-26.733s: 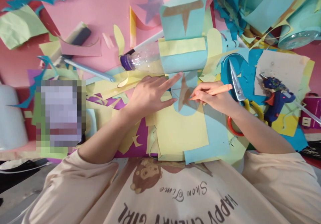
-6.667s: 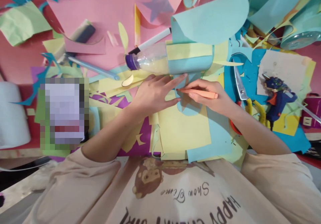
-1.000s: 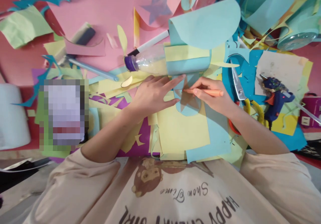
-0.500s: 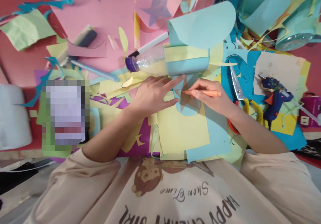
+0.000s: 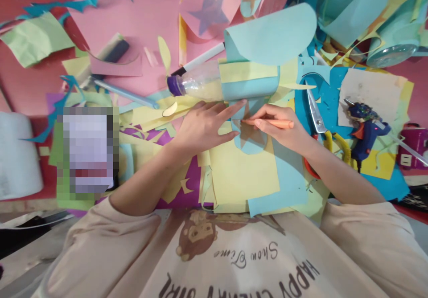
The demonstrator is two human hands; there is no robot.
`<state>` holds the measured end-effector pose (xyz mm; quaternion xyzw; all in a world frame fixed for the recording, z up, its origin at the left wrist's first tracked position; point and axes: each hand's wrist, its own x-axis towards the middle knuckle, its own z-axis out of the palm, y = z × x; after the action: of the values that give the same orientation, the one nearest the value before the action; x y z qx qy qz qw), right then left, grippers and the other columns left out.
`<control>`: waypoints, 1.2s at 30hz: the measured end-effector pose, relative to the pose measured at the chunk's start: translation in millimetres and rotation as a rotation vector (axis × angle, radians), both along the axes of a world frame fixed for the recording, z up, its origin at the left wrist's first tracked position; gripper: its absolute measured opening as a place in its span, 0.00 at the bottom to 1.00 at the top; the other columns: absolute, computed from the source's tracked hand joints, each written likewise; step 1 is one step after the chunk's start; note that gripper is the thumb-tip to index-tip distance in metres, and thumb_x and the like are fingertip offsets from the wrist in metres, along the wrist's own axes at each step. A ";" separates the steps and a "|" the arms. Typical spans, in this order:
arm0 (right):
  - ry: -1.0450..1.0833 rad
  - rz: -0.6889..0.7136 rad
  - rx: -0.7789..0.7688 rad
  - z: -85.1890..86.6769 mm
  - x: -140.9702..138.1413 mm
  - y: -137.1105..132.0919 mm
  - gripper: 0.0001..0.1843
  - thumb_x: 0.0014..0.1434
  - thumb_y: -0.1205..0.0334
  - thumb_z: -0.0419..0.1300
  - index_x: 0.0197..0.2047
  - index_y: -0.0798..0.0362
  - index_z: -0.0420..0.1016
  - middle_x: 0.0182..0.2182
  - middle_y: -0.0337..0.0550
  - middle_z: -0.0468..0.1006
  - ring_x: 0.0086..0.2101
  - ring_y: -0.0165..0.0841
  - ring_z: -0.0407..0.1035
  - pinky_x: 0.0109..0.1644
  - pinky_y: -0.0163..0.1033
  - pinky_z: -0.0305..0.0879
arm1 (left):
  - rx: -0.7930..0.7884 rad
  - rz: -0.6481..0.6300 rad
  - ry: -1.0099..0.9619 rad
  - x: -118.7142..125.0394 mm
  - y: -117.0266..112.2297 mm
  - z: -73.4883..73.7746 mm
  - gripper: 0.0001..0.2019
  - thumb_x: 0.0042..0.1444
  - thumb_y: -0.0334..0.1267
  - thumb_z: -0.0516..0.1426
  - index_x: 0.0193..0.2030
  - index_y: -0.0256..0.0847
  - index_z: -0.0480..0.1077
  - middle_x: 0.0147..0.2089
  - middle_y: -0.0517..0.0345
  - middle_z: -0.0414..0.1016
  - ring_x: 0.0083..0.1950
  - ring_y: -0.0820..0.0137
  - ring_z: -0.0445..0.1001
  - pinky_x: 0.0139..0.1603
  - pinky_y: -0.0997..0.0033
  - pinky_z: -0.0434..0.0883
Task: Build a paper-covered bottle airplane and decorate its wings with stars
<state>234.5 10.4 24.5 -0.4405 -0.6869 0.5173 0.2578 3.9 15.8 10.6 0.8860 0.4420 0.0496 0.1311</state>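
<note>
My left hand (image 5: 203, 126) lies flat with fingers spread, pressing on a light blue paper piece (image 5: 249, 140) that bears a brownish star shape. My right hand (image 5: 281, 126) pinches an orange crayon (image 5: 274, 123), its tip on the star beside my left fingertips. Both rest on a yellow sheet (image 5: 240, 173). Just beyond the fingers lies a clear plastic bottle (image 5: 200, 82) with a purple cap, wrapped in blue and yellow paper.
Scissors (image 5: 317, 115) with yellow and orange handles lie right of my right hand, a blue glue gun (image 5: 366, 126) further right. A white marker (image 5: 200, 59), a pale blue stick (image 5: 123, 94), a curled blue sheet (image 5: 274, 33) and many paper scraps cover the pink table (image 5: 140, 13).
The crayon tip has shifted slightly over the star since a second ago. My left hand keeps its place on the paper.
</note>
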 end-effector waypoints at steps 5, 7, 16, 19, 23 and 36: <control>-0.002 0.014 -0.006 0.0 -0.3 -0.8 0.15 0.63 0.51 0.59 0.36 0.55 0.76 0.30 0.39 0.76 0.30 0.27 0.65 0.32 0.33 0.57 | 0.005 0.002 -0.014 -0.6 -0.1 -1.7 0.30 0.60 0.46 0.55 0.68 0.44 0.60 0.43 0.50 0.78 0.45 0.58 0.76 0.46 0.60 0.70; 0.008 0.009 0.003 -0.3 -1.1 -1.2 0.15 0.63 0.51 0.59 0.37 0.55 0.76 0.32 0.40 0.77 0.31 0.28 0.67 0.34 0.33 0.58 | 0.004 0.000 -0.011 -0.8 -0.2 -1.8 0.29 0.60 0.46 0.55 0.68 0.44 0.60 0.43 0.50 0.78 0.45 0.58 0.76 0.46 0.60 0.70; 0.001 -0.015 0.018 1.0 -1.1 -0.6 0.14 0.63 0.53 0.59 0.36 0.55 0.77 0.30 0.40 0.77 0.30 0.28 0.66 0.33 0.33 0.58 | 0.003 -0.001 -0.002 -0.5 -0.3 -0.4 0.29 0.60 0.46 0.55 0.68 0.45 0.59 0.44 0.51 0.77 0.46 0.59 0.76 0.46 0.61 0.70; 0.006 0.033 -0.023 1.7 -1.4 -1.0 0.13 0.63 0.53 0.59 0.40 0.54 0.77 0.33 0.40 0.78 0.31 0.28 0.67 0.34 0.33 0.59 | -0.018 0.004 -0.019 -0.7 -0.1 -0.9 0.29 0.60 0.45 0.55 0.68 0.44 0.59 0.44 0.50 0.77 0.46 0.58 0.76 0.47 0.60 0.70; 0.005 -0.031 0.043 1.2 -1.9 -1.3 0.11 0.63 0.55 0.59 0.35 0.55 0.76 0.29 0.38 0.75 0.28 0.27 0.64 0.32 0.33 0.57 | 0.002 -0.005 0.000 -1.1 0.3 -1.5 0.30 0.60 0.46 0.55 0.68 0.44 0.59 0.45 0.50 0.78 0.46 0.58 0.76 0.46 0.61 0.70; 0.011 -0.052 0.047 2.0 -1.6 -0.4 0.12 0.62 0.55 0.59 0.31 0.54 0.71 0.26 0.37 0.74 0.26 0.26 0.62 0.30 0.34 0.55 | 0.007 -0.004 0.024 0.0 0.1 1.3 0.29 0.60 0.47 0.54 0.68 0.44 0.60 0.44 0.52 0.78 0.46 0.60 0.76 0.45 0.64 0.69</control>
<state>232.8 10.0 26.4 -0.4491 -0.6859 0.4966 0.2850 3.9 15.9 11.9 0.8878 0.4416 0.0405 0.1227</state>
